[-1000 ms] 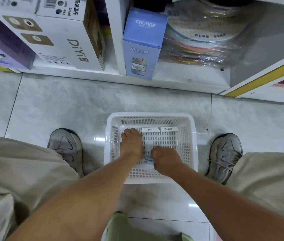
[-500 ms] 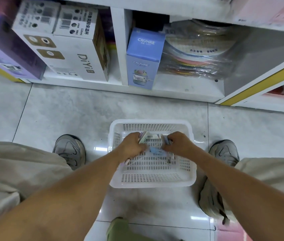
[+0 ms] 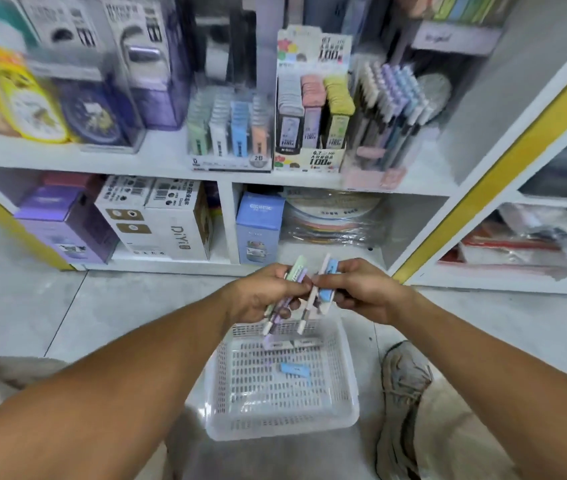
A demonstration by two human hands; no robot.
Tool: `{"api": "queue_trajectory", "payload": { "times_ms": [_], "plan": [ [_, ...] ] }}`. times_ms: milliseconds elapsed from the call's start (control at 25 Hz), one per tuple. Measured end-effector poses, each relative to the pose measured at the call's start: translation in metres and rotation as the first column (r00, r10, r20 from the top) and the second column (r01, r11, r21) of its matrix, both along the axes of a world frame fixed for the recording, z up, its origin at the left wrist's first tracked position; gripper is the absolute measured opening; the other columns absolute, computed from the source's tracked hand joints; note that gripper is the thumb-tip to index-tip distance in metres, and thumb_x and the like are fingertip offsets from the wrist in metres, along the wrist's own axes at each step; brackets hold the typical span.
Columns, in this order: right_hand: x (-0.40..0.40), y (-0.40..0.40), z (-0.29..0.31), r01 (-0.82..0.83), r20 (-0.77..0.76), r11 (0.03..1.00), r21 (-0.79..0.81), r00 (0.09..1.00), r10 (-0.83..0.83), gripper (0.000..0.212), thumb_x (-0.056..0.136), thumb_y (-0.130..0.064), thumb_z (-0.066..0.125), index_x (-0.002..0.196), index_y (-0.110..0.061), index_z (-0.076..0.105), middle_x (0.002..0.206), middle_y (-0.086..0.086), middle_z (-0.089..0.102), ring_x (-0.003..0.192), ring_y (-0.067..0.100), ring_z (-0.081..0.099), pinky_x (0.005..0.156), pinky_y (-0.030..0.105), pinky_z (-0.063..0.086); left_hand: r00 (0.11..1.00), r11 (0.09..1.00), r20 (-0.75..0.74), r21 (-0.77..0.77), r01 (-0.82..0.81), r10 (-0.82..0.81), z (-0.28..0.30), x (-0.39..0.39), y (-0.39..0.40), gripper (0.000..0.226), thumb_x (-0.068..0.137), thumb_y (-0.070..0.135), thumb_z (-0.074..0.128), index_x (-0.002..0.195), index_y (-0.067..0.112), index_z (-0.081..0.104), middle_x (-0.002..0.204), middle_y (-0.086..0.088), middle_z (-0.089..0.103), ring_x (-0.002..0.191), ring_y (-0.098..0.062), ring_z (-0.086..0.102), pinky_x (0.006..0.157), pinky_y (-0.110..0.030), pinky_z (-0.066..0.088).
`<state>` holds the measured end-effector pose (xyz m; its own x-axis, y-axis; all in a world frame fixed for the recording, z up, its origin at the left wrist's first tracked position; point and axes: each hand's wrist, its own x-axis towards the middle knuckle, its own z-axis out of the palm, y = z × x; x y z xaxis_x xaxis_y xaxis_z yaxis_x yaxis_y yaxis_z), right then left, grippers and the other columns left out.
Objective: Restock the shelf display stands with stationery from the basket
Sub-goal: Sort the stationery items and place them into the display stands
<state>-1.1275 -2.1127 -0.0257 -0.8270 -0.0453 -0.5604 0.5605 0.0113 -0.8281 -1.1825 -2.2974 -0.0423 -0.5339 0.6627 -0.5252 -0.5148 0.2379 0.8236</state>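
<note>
My left hand [image 3: 263,292] grips a small bunch of pastel stationery pieces [image 3: 294,277], green and purple ones. My right hand [image 3: 361,289] grips a pink pen-like piece and a blue piece [image 3: 327,292]. Both hands are raised above the far edge of the white plastic basket [image 3: 344,403] on the floor. A blue piece [image 3: 295,370] and white pieces [image 3: 290,344] lie in the basket. On the shelf above stand display stands: pastel lead boxes [image 3: 230,133], a refill stand [image 3: 311,105] and a pen stand [image 3: 389,109].
The lower shelf holds a purple box [image 3: 63,226], white boxes [image 3: 161,220], a blue box [image 3: 258,226] and wrapped plates [image 3: 334,220]. A yellow-edged shelf post [image 3: 483,181] rises at the right. My shoe [image 3: 403,386] rests beside the basket.
Both hands have lifted out of the basket with stationery in them. The view has tilted up, bringing the upper shelf's display stands into sight.
</note>
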Motion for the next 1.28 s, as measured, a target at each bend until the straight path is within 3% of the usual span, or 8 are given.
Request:
{"api": "queue_trajectory", "payload": {
  "times_ms": [160, 280, 600, 720, 920, 1040, 1120, 1280],
  "plan": [
    [0.002, -0.001, 0.073, 0.041, -0.175, 0.999, -0.014, 0.984, -0.043, 0.017, 0.089, -0.004, 0.071, 0.102, 0.006, 0.068, 0.067, 0.008, 0.059, 0.049, 0.01, 0.038, 0.041, 0.018, 0.027, 0.996, 0.999, -0.082, 0.05, -0.015, 0.02, 0.075, -0.001, 0.005, 0.013, 0.098, 0.009, 0.057, 0.085, 0.011, 0.054, 0.056, -0.001, 0.052, 0.046, -0.011, 0.042, 0.042, -0.02, 0.03],
    [-0.001, -0.004, 0.12, 0.066, -0.246, 0.998, -0.018, 0.967, -0.068, 0.019, 0.09, -0.006, 0.069, 0.105, 0.006, 0.069, 0.072, 0.011, 0.06, 0.049, 0.01, 0.042, 0.042, 0.017, 0.036, 0.993, 0.989, -0.119, 0.149, -0.002, 0.02, 0.118, -0.002, 0.005, 0.006, 0.098, 0.01, 0.056, 0.103, 0.007, 0.056, 0.068, -0.006, 0.054, 0.05, -0.012, 0.041, 0.042, -0.02, 0.032],
    [-0.033, -0.011, 0.198, 0.133, -0.303, 0.99, -0.051, 0.942, -0.142, 0.017, 0.094, -0.014, 0.066, 0.105, -0.002, 0.067, 0.075, 0.011, 0.07, 0.05, 0.015, 0.055, 0.042, 0.022, 0.041, 0.96, 0.971, -0.258, 0.234, -0.044, 0.105, 0.188, -0.024, 0.003, 0.013, 0.093, 0.002, 0.061, 0.104, 0.007, 0.058, 0.085, -0.018, 0.059, 0.05, -0.01, 0.039, 0.041, -0.021, 0.032],
    [-0.056, -0.02, 0.213, 0.162, -0.304, 0.986, -0.047, 0.938, -0.168, 0.011, 0.096, -0.014, 0.062, 0.098, -0.006, 0.068, 0.076, 0.012, 0.069, 0.053, 0.019, 0.058, 0.046, 0.024, 0.047, 0.956, 0.953, -0.248, 0.29, -0.082, 0.158, 0.197, -0.04, -0.003, 0.015, 0.09, -0.003, 0.063, 0.102, 0.004, 0.057, 0.071, -0.011, 0.057, 0.048, -0.01, 0.041, 0.04, -0.02, 0.033],
    [-0.085, -0.022, 0.224, 0.119, -0.304, 0.988, -0.096, 0.942, -0.143, 0.02, 0.098, -0.014, 0.061, 0.114, -0.003, 0.057, 0.093, 0.024, 0.074, 0.065, 0.03, 0.074, 0.051, 0.026, 0.059, 0.893, 0.944, -0.307, 0.148, -0.296, 0.329, 0.211, -0.076, -0.02, 0.017, 0.086, -0.013, 0.061, 0.093, 0.001, 0.054, 0.063, -0.012, 0.05, 0.042, -0.01, 0.036, 0.036, -0.017, 0.027],
    [-0.104, -0.026, 0.225, 0.032, -0.417, 0.985, 0.171, 0.908, 0.043, 0.03, 0.09, -0.013, 0.071, 0.114, -0.004, 0.054, 0.086, 0.023, 0.075, 0.048, 0.02, 0.064, 0.04, 0.021, 0.046, 0.83, 0.892, -0.337, 0.079, -0.446, 0.444, 0.218, -0.098, -0.036, 0.029, 0.087, -0.012, 0.061, 0.11, 0.001, 0.047, 0.065, -0.01, 0.049, 0.041, -0.01, 0.038, 0.035, -0.017, 0.028],
    [-0.119, -0.032, 0.226, 0.021, -0.466, 0.935, 0.353, 0.871, 0.156, 0.029, 0.088, -0.011, 0.073, 0.113, -0.002, 0.062, 0.078, 0.016, 0.075, 0.051, 0.016, 0.059, 0.046, 0.021, 0.046, 0.792, 0.849, -0.318, 0.094, -0.52, 0.521, 0.223, -0.115, -0.05, 0.031, 0.088, -0.008, 0.062, 0.114, -0.004, 0.047, 0.065, -0.012, 0.052, 0.039, -0.01, 0.039, 0.036, -0.018, 0.03],
    [-0.149, -0.042, 0.234, 0.072, -0.44, 0.694, 0.716, 0.818, 0.37, 0.026, 0.097, -0.01, 0.062, 0.118, -0.022, 0.072, 0.076, -0.002, 0.073, 0.058, 0.002, 0.059, 0.059, 0.012, 0.046, 0.718, 0.764, -0.271, 0.135, -0.631, 0.641, 0.233, -0.139, -0.075, 0.024, 0.087, -0.008, 0.063, 0.106, -0.003, 0.049, 0.058, -0.008, 0.054, 0.042, -0.011, 0.04, 0.036, -0.021, 0.032]
  ]
}}
